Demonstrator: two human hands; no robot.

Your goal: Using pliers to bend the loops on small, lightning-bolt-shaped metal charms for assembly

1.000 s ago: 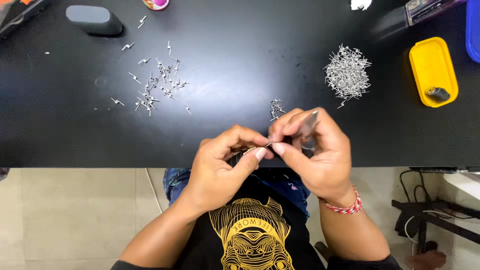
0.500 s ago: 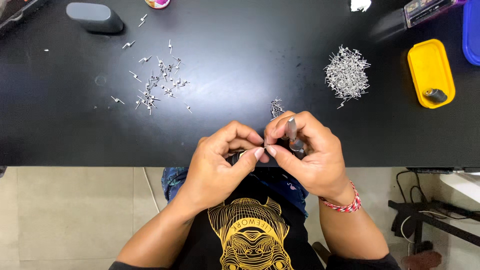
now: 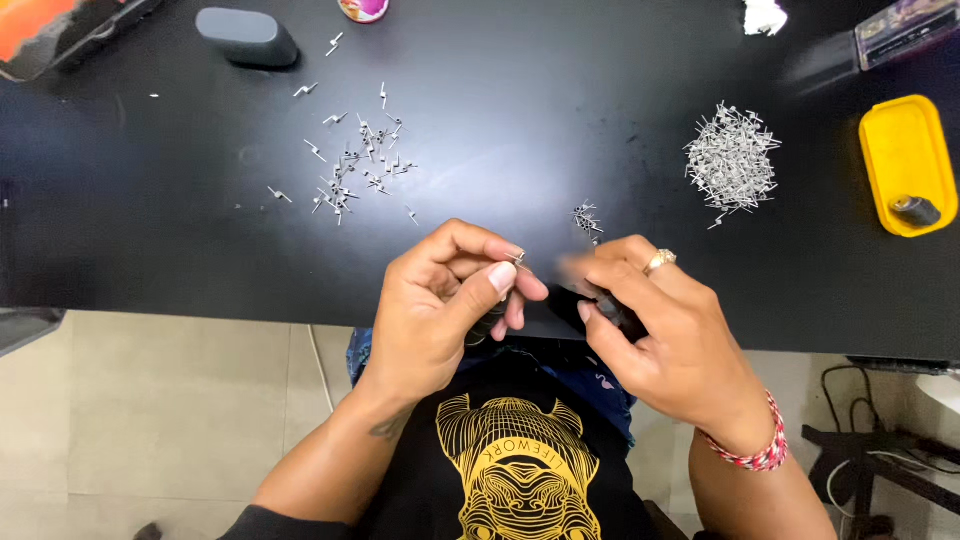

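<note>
One tiny bent silver pin (image 3: 519, 260) sits pinched in our left hand (image 3: 440, 300) fingers; our right hand (image 3: 665, 330) grips a dark tool (image 3: 605, 305).

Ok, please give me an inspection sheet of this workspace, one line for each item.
Surface: black matte table.
Job's things: tiny metal wire piece pinched by left hand; dark tool in right hand, blurred.
Clutter: dense heap of metal pins; scattered bent metal pieces; small pin cluster; yellow plastic tray; grey oval block.
Grippers: both hands closed on things.
Cables: black cables, floor right.
Surroundings: beige tiled floor.
</note>
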